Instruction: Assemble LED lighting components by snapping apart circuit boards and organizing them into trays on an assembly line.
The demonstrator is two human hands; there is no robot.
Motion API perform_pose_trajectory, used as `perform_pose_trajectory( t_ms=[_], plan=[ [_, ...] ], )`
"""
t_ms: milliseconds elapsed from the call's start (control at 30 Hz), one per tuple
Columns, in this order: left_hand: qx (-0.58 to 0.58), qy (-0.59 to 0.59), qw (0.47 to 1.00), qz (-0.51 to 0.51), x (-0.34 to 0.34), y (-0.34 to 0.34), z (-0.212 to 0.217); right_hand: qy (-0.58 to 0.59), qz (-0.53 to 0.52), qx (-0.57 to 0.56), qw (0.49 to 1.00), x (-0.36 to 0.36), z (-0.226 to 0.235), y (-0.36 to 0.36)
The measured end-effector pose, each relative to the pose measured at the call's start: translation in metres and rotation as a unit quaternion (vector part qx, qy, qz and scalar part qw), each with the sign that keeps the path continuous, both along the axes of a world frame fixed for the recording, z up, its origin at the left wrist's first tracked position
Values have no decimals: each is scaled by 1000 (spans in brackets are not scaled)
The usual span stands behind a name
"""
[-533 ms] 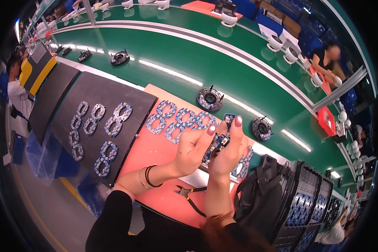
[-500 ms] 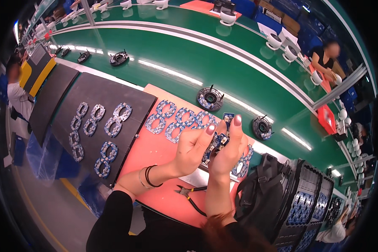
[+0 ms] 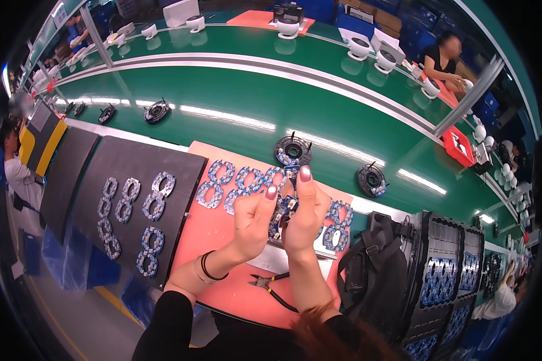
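My left hand (image 3: 252, 221) and my right hand (image 3: 306, 219) are raised over a pink mat (image 3: 226, 265), thumbs upward. Between them they grip a blue circuit board (image 3: 285, 207), largely hidden by the fingers. Several figure-eight blue boards (image 3: 215, 185) lie on the mat beyond my left hand, and more boards (image 3: 337, 225) lie to the right of my right hand. Below the hands, diagonal cutters (image 3: 270, 283) with black and yellow handles rest on the mat, near a silver metal plate (image 3: 270, 259).
More figure-eight boards (image 3: 159, 195) lie on a black panel (image 3: 183, 174) at left. Round black parts (image 3: 293, 150) stand on the green belt (image 3: 223, 90) ahead. At right are a black bag (image 3: 376, 246) and black trays (image 3: 448, 240) of boards. Co-workers (image 3: 442, 63) sit farther off.
The whole view has shifted, so the bench's far side sits differently in the picture. Both hands still grip the board, with the thumbs now slightly farther apart.
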State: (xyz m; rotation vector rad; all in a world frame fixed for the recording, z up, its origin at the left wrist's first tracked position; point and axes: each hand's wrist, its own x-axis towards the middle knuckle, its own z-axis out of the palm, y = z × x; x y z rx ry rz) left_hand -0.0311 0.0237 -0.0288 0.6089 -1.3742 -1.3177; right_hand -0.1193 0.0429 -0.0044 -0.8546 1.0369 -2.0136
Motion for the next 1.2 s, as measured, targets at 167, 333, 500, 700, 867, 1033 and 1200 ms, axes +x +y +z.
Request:
perform_pose_trajectory(
  t_ms=[167,333,500,700,867,1033,1200],
  plan=[
    [-2,12,1000,-10,-4,-2,6,9,-3,9,1000,-4,4,-2],
    [-1,2,1000,-18,-1,4,5,21,-20,17,999,-2,11,8],
    [1,13,1000,-6,5,19,6,21,-17,-2,1000,6,8,19],
    [-121,-93,985,75,6,4,-1,-6,-42,24,999,9,12,11],
    [-51,2,999,11,3,-3,27,79,-21,-10,997,2,31,-6],
    [-25,-58,998,22,10,4,19,106,-25,-17,994,2,24,6],
    [-27,-43,998,-21,5,11,8,62,-48,7,997,-1,10,8]
  ],
)
